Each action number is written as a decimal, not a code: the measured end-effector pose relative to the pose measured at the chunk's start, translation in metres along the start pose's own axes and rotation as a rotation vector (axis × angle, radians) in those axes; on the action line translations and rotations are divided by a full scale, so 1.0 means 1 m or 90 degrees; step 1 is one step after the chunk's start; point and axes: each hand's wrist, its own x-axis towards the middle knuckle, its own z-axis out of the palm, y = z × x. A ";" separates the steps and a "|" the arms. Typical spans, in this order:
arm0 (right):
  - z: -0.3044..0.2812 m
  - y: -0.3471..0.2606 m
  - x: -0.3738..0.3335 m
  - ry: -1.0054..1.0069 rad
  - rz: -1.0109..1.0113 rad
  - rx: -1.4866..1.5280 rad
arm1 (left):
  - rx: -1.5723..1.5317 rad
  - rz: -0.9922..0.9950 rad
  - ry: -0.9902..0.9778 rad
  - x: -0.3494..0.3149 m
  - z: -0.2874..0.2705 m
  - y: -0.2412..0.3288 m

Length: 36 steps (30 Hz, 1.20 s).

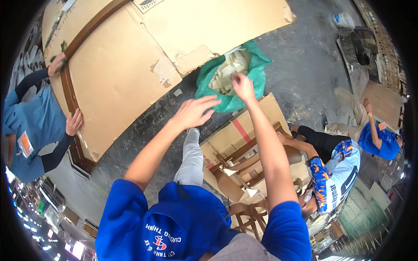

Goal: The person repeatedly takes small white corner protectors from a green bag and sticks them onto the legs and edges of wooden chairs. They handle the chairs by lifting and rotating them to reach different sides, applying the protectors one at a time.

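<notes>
A green woven sack (260, 77) stands with its mouth wide, filled with pale foam-like pieces (228, 68). Over its right side reaches my right hand (243, 88), fingers curled together at the pieces; whatever is between the fingertips cannot be made out. My left hand (193, 112) is at the near left rim of the sack, fingers stretched out and thumb apart, holding nothing.
A cardboard-covered table (117, 74) fills the upper left, where a co-worker's hands (74, 122) touch a brown wooden frame (68, 87). Wooden chair parts (244, 167) lie on cardboard (272, 111) below the sack. Another person (333, 174) bends beside them; a third (379, 139) is farther right.
</notes>
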 end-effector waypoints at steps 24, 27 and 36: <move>0.037 0.063 0.024 0.451 0.083 0.447 | -0.319 -0.416 0.161 0.062 0.013 -0.036; 0.009 0.063 0.001 0.446 0.071 0.697 | -0.248 -0.364 0.294 0.061 0.018 -0.020; -0.039 -0.004 -0.126 0.498 0.038 0.925 | -0.643 -0.203 0.381 0.079 0.023 0.077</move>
